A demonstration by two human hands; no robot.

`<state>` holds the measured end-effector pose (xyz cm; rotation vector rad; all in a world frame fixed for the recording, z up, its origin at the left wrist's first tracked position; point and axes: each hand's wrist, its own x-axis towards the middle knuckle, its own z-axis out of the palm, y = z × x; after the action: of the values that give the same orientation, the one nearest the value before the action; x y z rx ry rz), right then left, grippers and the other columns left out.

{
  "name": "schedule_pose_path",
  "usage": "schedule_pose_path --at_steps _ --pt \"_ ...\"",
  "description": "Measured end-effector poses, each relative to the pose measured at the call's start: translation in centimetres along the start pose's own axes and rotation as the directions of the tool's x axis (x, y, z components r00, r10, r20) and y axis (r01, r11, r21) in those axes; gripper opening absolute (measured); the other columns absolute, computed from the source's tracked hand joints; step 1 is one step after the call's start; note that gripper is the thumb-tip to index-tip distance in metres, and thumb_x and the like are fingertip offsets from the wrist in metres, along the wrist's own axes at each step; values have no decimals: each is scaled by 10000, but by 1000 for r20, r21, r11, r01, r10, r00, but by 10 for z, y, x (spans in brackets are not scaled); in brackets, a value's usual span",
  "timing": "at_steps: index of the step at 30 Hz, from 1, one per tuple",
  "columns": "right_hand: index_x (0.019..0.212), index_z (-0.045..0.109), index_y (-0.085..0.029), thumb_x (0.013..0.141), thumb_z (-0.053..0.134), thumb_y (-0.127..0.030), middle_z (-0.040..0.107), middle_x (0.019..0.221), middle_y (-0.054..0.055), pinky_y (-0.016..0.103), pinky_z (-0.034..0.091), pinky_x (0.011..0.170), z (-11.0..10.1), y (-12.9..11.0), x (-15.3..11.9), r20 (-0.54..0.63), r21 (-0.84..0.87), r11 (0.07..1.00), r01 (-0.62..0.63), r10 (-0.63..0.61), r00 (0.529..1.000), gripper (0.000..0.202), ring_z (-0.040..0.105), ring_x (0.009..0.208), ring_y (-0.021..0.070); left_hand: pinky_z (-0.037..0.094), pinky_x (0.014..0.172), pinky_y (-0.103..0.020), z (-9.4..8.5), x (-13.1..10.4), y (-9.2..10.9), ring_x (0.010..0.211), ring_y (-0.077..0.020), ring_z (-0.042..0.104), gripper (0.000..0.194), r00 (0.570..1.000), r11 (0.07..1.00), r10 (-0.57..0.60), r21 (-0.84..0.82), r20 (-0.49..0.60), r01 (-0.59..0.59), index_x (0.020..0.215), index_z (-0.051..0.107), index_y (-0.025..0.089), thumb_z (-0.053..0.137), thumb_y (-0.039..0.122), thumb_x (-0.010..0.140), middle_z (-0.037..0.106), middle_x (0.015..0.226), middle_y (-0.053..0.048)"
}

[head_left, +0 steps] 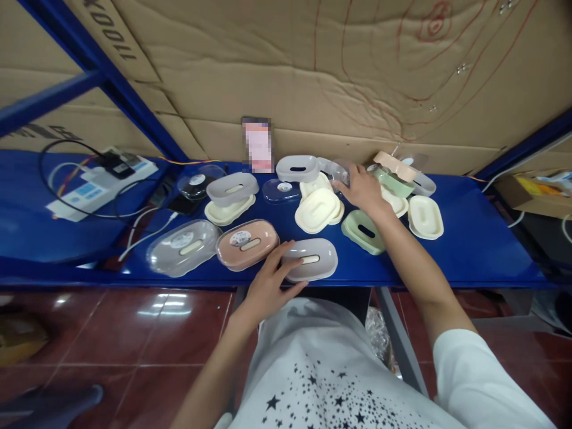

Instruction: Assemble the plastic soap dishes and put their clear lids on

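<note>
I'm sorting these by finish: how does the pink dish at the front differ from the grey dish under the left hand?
The pink dish is pink, while the grey dish is pale grey. The pink dish wears a clear cover with a round sticker; the grey dish shows neither. Fingers of the left hand lie over the grey dish's left end. Both are oval, with cream showing in a central slot.

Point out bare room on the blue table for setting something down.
The widest free patch of the blue table is its right end, beyond the rightmost cream tray. Another lies in front of the power strip. It is crowded mid-table, by the right hand and the overlapping cream trays.
</note>
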<state>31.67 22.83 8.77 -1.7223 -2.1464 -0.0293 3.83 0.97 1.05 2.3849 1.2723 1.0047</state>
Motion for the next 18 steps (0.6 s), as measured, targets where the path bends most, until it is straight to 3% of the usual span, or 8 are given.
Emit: schedule_pose_path --at_steps 3,6,12,15,18 --pt "1568 498 -120 936 634 -663 599 1488 291 729 452 1070 17 5 16 39 -34 996 -87 88 995 845 606 1288 521 493 1247 -562 0 -1 1 1557 -337 472 420 1000 1000 -22 7 8 22 1394 602 289 735 327 997 439 1669 -132" --pt "1570 494 -144 899 681 -652 610 1484 275 723 476 1057 22 14 22 68 35 996 -87 84 994 862 605 1303 511 508 1231 -549 0 -2 2 1579 -352 438 547 994 994 -110 0 23 110 1466 551 298 770 375 971 376 1705 -142" --pt "1414 579 -154 878 698 -507 695 1394 193 536 549 1058 12 32 16 4 344 937 -60 63 998 653 702 1165 344 490 1241 -547 0 -1 1 1588 -343 430 885 974 971 -221 -78 57 225 1646 319 345 825 417 924 417 1699 -129" --pt "1355 604 -181 913 662 -531 705 1346 159 496 557 1057 11 36 0 22 430 903 -3 -7 1000 567 708 1128 295 492 1238 -532 2 0 1 1565 -335 463 880 970 968 -235 -74 69 240 1654 313 350 813 423 933 463 1672 -120" --pt "1403 580 -171 880 700 -634 606 1440 189 531 479 1175 19 35 -13 49 436 896 79 -112 993 709 611 1321 329 495 1233 -532 2 1 2 1554 -336 478 872 968 968 -241 -55 67 245 1654 321 352 808 428 934 460 1676 -113"
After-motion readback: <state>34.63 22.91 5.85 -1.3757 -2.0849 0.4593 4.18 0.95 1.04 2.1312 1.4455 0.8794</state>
